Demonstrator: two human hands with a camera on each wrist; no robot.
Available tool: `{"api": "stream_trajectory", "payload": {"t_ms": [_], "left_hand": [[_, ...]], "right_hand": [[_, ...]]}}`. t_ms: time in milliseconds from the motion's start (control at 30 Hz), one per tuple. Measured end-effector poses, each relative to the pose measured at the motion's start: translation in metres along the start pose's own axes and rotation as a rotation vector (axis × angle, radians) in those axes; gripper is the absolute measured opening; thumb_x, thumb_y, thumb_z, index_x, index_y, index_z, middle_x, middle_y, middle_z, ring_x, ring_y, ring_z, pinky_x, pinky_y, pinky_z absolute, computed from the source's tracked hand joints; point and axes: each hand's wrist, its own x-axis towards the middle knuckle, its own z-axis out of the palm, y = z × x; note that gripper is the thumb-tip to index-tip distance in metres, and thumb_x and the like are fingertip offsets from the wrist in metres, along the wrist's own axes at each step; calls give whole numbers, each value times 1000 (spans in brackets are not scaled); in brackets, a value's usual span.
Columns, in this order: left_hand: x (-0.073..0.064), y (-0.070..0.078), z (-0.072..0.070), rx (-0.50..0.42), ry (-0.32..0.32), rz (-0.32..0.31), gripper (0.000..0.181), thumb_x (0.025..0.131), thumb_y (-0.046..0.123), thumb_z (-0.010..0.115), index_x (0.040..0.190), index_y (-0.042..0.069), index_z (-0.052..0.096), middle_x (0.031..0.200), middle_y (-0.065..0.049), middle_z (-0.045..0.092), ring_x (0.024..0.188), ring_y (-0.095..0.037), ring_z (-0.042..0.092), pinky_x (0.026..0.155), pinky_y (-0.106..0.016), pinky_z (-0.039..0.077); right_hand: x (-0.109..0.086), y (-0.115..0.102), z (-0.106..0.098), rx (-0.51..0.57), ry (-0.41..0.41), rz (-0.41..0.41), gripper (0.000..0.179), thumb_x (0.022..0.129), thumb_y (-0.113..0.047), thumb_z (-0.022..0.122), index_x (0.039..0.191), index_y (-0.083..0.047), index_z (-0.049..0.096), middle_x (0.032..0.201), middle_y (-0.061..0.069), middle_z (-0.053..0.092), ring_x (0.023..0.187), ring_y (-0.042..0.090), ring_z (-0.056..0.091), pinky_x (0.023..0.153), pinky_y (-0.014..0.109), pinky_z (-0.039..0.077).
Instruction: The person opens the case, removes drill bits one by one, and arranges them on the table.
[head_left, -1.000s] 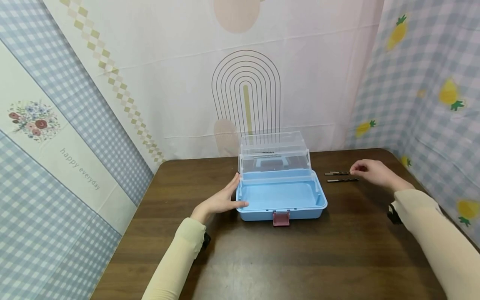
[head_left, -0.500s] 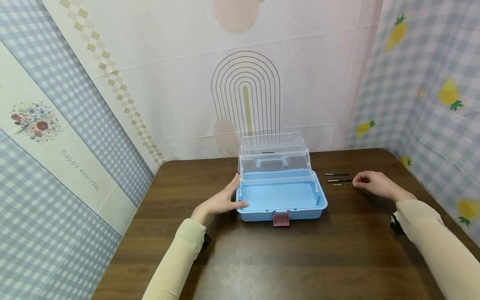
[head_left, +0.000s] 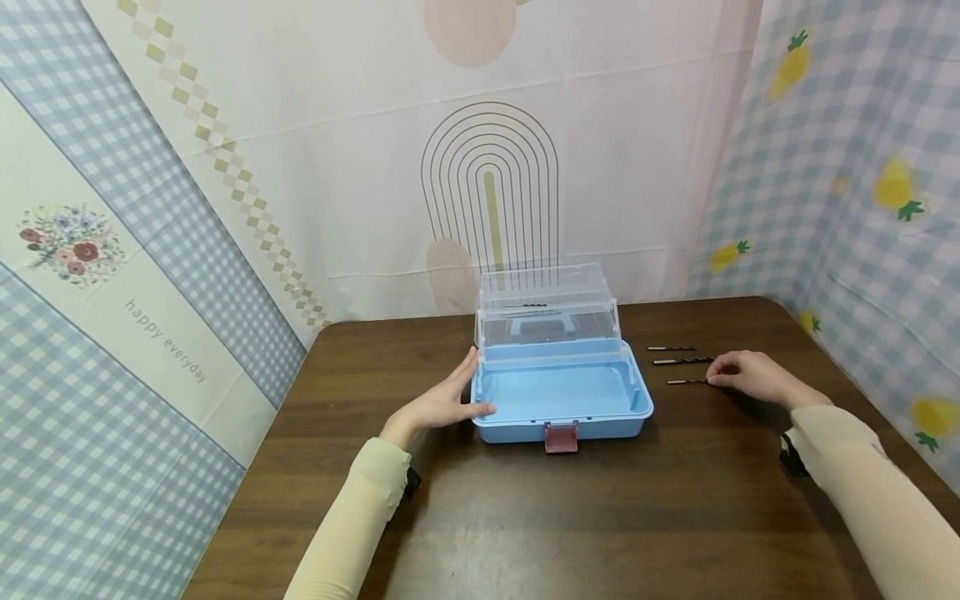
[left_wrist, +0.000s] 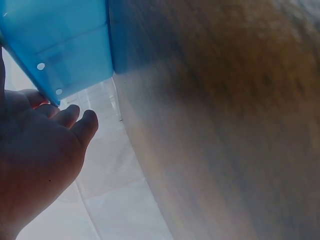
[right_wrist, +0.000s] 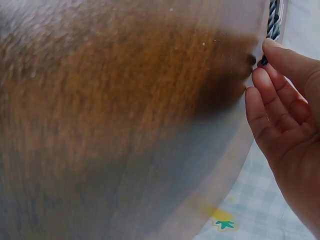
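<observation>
My right hand [head_left: 753,377] pinches the tip end of a drill bit [head_left: 684,382] between thumb and fingertips, low over the table. Behind it lie a longer, thicker drill bit [head_left: 681,361] and a thinner drill bit [head_left: 671,348], roughly parallel. In the right wrist view, the twisted flutes of a dark drill bit [right_wrist: 272,20] show by the thumb. A light blue toolbox [head_left: 555,429] stands unfolded at the table's centre. Against its left side rests my left hand [head_left: 442,400], fingers extended along the wall and thumb over the front rim.
Clear raised trays [head_left: 551,325] stand at the toolbox's back, with a drill bit [head_left: 535,306] in an upper one. A pink latch [head_left: 561,437] hangs at the front. The brown wooden table [head_left: 525,525] meets a printed cloth wall [head_left: 360,167] behind.
My right hand has drawn the pinched drill bit toward the near side, from beside the rearmost bit to in front of the other two. The left hand has stayed on the toolbox.
</observation>
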Motion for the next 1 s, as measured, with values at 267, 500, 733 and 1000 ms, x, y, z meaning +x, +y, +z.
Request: {"api": "stream_trajectory", "payload": {"t_ms": [267, 500, 733, 1000], "left_hand": [[-1, 3, 1, -17, 6, 4, 103, 94, 48, 69, 163, 23, -3, 169, -4, -13, 153, -20, 0, 120, -49, 17], [-3, 4, 1, -24, 4, -5, 104, 94, 48, 69, 163, 23, -4, 169, -2, -13, 153, -18, 0, 120, -48, 15], [-2, 3, 1, -26, 8, -3, 103, 94, 47, 70, 162, 24, -3, 169, -1, -13, 153, -18, 0, 120, -49, 16], [-2, 4, 1, -17, 10, -15, 102, 94, 48, 69, 162, 27, -4, 169, 1, -13, 153, -18, 1, 120, -49, 16]], "right_hand": [[0, 1, 1, 1, -1, 14, 9, 96, -17, 69, 95, -10, 75, 101, 9, 71, 94, 32, 64, 83, 56, 48], [0, 3, 1, 14, -2, 31, 10, 97, -15, 68, 97, -8, 75, 103, 12, 71, 95, 34, 64, 82, 56, 48], [-2, 2, 3, 22, 8, 40, 10, 96, -16, 69, 98, -7, 74, 104, 15, 71, 98, 38, 63, 83, 58, 47], [-1, 3, 3, 17, 12, 46, 13, 97, -18, 70, 101, -7, 75, 105, 14, 71, 97, 36, 64, 84, 57, 48]]}}
